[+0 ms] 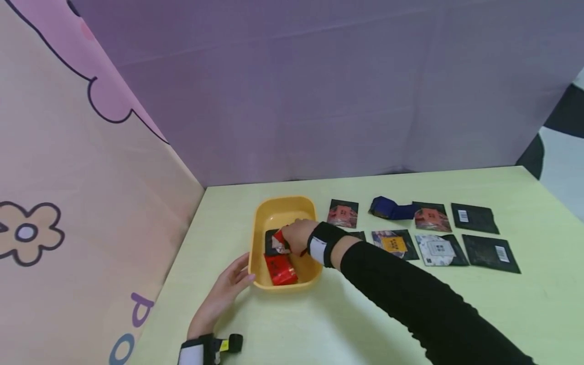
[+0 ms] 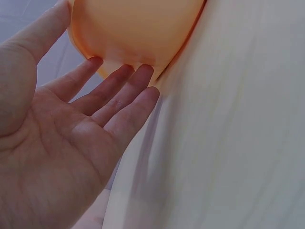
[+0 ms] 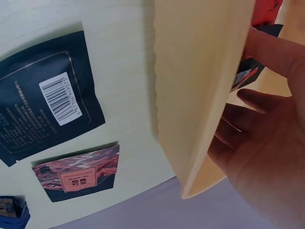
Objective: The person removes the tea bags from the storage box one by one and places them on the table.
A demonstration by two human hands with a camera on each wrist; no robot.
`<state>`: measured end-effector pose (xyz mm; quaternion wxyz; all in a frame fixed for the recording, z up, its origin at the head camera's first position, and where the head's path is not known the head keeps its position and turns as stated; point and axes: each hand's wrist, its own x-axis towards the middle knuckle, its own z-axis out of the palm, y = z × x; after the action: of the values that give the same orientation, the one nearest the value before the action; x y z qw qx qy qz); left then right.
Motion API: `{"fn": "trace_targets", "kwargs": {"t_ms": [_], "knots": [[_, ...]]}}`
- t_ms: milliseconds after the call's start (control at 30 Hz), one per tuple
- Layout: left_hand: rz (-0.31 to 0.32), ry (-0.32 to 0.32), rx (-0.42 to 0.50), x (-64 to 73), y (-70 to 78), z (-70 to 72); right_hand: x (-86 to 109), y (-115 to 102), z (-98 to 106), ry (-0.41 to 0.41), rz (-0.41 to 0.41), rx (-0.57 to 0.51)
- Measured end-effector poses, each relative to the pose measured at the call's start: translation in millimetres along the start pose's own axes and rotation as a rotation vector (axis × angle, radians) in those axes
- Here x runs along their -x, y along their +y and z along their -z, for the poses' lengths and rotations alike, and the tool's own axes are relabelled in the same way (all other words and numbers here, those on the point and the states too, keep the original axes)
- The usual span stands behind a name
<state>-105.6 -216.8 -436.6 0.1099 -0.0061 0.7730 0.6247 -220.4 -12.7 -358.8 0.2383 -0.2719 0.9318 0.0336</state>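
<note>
A yellow plastic basket point(image 1: 285, 203) stands on the table, holding a red packet point(image 1: 280, 268) and a dark packet point(image 1: 270, 243). My left hand point(image 1: 232, 279) touches the basket's near left side; in the left wrist view its fingertips rest against the outer wall, fingers fairly straight, thumb at the edge. My right hand point(image 1: 298, 235) reaches down inside the basket. Its thumb and forefinger pinch a red-and-black packet point(image 3: 248, 71), partly hidden behind the basket wall in the right wrist view.
Right of the basket lie two rows of flat packets: a red-patterned one point(image 1: 343, 213) labelled black tea, a crumpled blue one point(image 1: 392, 209), an orange-labelled one point(image 1: 395, 244), a white one point(image 1: 441, 250) and black ones with barcodes point(image 1: 491, 252). My right forearm partly covers another. A purple cloth point(image 1: 319, 101) hangs behind.
</note>
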Motion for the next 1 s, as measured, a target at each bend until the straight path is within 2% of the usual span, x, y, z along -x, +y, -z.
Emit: {"fn": "trace_targets", "kwargs": {"t_ms": [333,733,1000], "knots": [[0.010,0.000,0.018,-2.2,0.9,-1.2,-0.8,6.2,4.9,-0.021,-0.013,-0.183],[0.004,0.006,0.009,-1.3,0.6,-0.3,7.5,13.3,9.0,0.096,0.078,-0.051],[0.011,0.027,0.020,-1.0,2.9,-2.5,32.4,22.4,1.0,0.222,0.235,0.143]]}}
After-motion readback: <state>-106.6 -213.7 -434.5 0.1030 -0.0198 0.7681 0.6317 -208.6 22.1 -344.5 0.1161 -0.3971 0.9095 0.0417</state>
